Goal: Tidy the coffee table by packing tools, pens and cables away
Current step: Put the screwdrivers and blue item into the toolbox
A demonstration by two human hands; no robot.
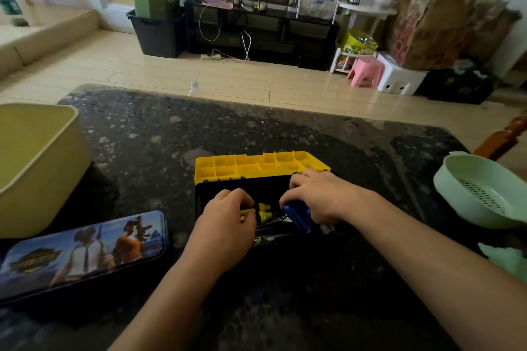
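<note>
Yellow tool [263, 211]: left hand [225, 225] curled round | blue tool [298, 216]: right hand [322, 196] gripping

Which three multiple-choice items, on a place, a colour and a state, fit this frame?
1. Where does the pencil case lie? A: left of the toolbox. B: inside the toolbox. C: on the floor.
2. What colour is the colander? A: pink. B: green. C: black.
3. How is the toolbox lid? A: shut. B: missing. C: open.
Key: 1 A, it lies on the table, the toolbox to its right; 2 B, its bowl is pale green; 3 C, the toolbox lid is swung back, its yellow compartments showing.
</note>
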